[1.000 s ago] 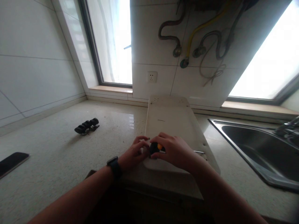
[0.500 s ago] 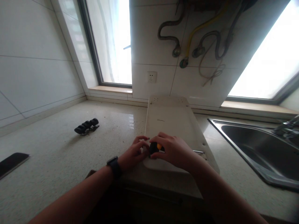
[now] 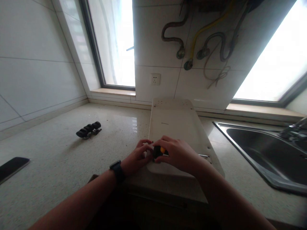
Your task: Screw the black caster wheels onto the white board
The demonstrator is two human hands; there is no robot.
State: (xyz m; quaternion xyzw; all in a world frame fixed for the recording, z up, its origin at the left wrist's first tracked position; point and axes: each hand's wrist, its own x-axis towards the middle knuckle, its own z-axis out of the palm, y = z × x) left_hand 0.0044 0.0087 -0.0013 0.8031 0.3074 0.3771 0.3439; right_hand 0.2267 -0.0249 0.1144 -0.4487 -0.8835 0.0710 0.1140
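Note:
A white panel (image 3: 177, 127) with rounded corners and small screw holes lies flat on the countertop. Over its near left corner, my right hand (image 3: 176, 153) is closed around a black-and-orange tool (image 3: 157, 152), mostly covered by the fingers, so its kind does not show. Just left of it, my left hand (image 3: 139, 155) has its fingers bent at the panel's edge, with the tips close to the tool. Whatever sits between those fingertips is too small and dark to make out. A metal bar (image 3: 204, 156) shows on the panel beyond my right wrist.
On the countertop (image 3: 115, 134) to the left lie a ribbed black object (image 3: 88, 129) with small metal parts and a dark phone (image 3: 13, 167). A steel sink (image 3: 254, 143) with a faucet (image 3: 294, 129) is at right. Hoses (image 3: 198, 35) and a socket (image 3: 155, 79) are on the wall behind.
Both hands stay at the panel's near left corner, and their grip looks the same. The view shifts very slightly.

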